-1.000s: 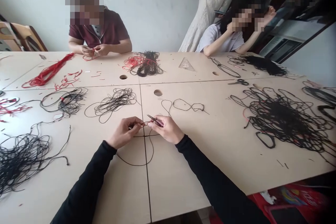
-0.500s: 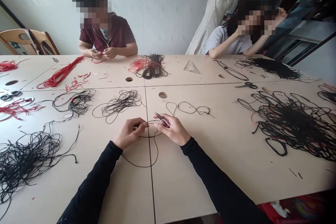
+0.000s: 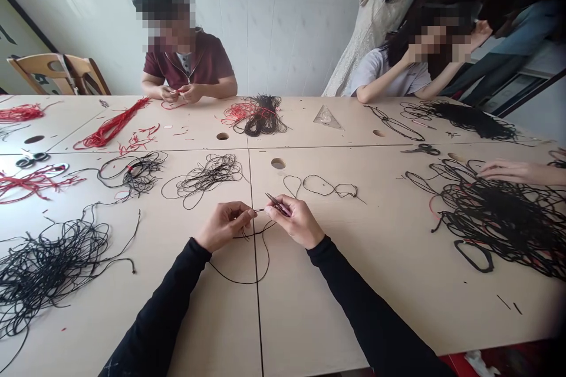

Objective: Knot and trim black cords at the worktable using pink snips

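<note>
Black cord [image 3: 267,259] lies in a loop on the table [image 3: 300,318] just below the person's hands, crossing the seam [image 3: 257,312] between two panels, and rises to a short end held between them. The left hand [image 3: 223,227] pinches the cord narrowly between thumb and fingers. The right hand [image 3: 294,222] holds slim tweezers [image 3: 277,204] in a narrow pinch, their tips angled toward 11 o'clock and close to the cord, though whether they grip it is too small to tell.

A slackened pinch could let the short end slip from the left hand. The fine tips could also miss or snag the cord, since the two hands work so close together. The loose loop could catch on the seam or under a sleeve if either forearm shifts.

At 3 o'clock, a co-worker's hand [image 3: 517,171] rests at the edge of a big black tangle [image 3: 499,218], where pulling could tighten the knots. Another black tangle [image 3: 53,271] lies at 9 o'clock, and scissors [image 3: 422,150] sit near 2 o'clock.
</note>
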A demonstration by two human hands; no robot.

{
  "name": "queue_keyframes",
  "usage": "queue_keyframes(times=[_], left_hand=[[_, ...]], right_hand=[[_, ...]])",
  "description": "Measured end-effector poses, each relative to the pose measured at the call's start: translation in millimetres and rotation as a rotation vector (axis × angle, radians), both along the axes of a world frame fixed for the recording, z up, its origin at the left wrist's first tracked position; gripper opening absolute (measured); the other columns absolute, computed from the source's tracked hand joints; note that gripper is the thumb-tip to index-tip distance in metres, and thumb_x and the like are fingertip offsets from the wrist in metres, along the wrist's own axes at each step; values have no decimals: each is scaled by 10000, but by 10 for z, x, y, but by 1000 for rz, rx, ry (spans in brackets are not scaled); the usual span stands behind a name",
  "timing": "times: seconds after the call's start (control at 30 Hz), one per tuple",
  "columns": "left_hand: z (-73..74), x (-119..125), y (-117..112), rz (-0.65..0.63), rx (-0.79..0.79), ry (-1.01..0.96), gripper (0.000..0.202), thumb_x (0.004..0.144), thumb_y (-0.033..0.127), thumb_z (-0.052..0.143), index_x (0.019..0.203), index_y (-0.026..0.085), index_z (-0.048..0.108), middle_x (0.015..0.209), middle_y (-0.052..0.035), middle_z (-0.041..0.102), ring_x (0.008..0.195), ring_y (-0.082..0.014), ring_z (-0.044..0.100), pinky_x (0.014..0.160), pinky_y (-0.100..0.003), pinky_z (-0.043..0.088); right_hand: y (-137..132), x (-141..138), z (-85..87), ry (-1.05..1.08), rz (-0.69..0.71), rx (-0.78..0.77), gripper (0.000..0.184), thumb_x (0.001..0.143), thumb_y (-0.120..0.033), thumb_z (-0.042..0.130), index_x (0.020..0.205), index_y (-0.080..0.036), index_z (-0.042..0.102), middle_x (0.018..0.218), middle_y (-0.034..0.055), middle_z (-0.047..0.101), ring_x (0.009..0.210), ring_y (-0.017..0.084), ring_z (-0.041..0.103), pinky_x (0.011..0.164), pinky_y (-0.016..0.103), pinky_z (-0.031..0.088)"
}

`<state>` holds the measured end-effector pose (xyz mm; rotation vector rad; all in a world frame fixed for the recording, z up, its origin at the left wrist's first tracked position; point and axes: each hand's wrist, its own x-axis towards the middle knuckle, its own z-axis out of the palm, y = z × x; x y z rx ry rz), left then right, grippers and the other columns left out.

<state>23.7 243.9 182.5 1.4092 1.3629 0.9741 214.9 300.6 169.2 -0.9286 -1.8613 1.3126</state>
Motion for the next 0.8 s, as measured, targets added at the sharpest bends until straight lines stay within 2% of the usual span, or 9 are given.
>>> queue_keyframes(times=[0.23, 0.5, 0.57, 0.7, 0.8], left_hand=[[12, -6, 15, -3, -14, -84, 336, 817, 463, 594, 793, 130, 631, 599, -8, 556, 502, -90, 456, 458, -207, 372], [-76, 5, 30, -74, -15, -157, 279, 838, 403, 596, 786, 129, 606, 622, -13, 550, 525, -94, 481, 485, -217, 396], [-82, -4, 39, -22, 7, -244, 262, 830, 385, 613, 800, 125, 616, 637, -21, 568, 528, -95, 501, 486, -217, 401], [-61, -55, 64, 139, 66, -566, 198, 803, 332, 645, 779, 141, 596, 623, -9, 573, 535, -105, 540, 510, -231, 437], [-45, -97, 78, 250, 89, -728, 151, 769, 281, 662, 761, 150, 587, 638, -4, 578, 562, -113, 567, 536, -241, 466]], right_hand=[[17, 9, 1, -3, -21, 16, 240, 832, -403, 573, 830, -164, 591, 698, -1, 527, 625, 124, 450, 609, 254, 389], [7, 10, -39, 7, -53, 82, 293, 858, -449, 567, 859, -158, 600, 717, 14, 571, 660, 137, 523, 640, 256, 418], [15, 13, -50, 18, -106, 83, 321, 890, -471, 518, 911, -159, 593, 722, 19, 584, 689, 145, 555, 673, 262, 436], [50, 20, -106, -84, -258, 131, 331, 912, -455, 476, 1009, -156, 578, 744, 33, 597, 713, 165, 582, 696, 286, 466], [85, 14, -163, -267, -225, 239, 250, 879, -340, 528, 1028, -155, 604, 891, 79, 642, 775, 192, 609, 728, 320, 492]])
